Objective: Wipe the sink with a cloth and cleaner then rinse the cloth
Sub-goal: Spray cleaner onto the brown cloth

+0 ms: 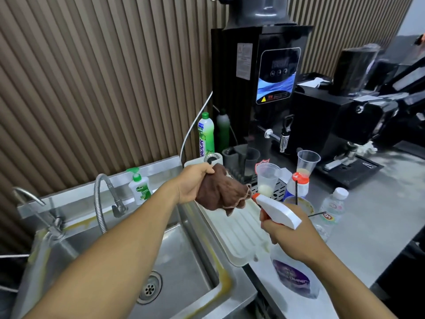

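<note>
Seen from the head camera. Left hand clamped by curled fingers on a bunched brown cloth, held up above the right rim of the steel sink and the white draining tray. Right hand wrapped round the neck of a spray bottle, fingers curled at the orange trigger, nozzle just beside the cloth's lower corner. Hands apart but near each other. Cloth crumpled, hanging in loose folds, pale stitching along one edge. Bottle clear, white-headed, purple-labelled.

Bright, even light overhead, shadows soft; sheen on the steel sink; edges bending, far right blurred.
</note>
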`<act>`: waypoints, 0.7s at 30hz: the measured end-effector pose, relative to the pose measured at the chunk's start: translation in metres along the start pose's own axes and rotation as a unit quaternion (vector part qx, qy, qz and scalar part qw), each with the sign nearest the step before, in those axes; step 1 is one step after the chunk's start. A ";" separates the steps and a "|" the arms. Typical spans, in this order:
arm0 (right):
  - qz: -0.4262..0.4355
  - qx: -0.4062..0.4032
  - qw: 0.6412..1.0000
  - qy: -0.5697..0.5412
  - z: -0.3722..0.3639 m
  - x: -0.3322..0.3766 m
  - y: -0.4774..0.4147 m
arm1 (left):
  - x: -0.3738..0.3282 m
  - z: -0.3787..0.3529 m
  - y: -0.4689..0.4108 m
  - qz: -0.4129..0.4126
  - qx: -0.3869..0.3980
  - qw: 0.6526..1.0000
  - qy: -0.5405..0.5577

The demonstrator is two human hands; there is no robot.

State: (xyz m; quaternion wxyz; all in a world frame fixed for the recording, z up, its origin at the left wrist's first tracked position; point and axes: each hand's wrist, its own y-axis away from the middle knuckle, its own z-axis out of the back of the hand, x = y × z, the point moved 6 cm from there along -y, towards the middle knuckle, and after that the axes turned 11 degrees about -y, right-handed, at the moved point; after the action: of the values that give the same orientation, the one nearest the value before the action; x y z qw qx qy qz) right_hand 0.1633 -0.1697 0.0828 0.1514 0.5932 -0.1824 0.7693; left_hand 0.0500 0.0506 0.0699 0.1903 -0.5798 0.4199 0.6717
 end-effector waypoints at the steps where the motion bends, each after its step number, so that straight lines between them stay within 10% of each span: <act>1: 0.000 0.005 1.000 -0.004 0.001 0.001 -0.002 | -0.002 -0.001 0.000 -0.010 -0.008 1.000 0.009; 21: 0.018 -0.016 0.999 -0.025 0.013 0.013 -0.014 | -0.006 -0.018 -0.002 -0.082 -0.028 0.983 0.162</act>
State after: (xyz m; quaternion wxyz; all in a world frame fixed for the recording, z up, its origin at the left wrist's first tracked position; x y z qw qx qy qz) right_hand 0.1779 -0.1631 0.0994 0.1428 0.6064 -0.2091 0.7538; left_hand 0.0644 0.0387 0.0756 0.1580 -0.7181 0.3778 0.5627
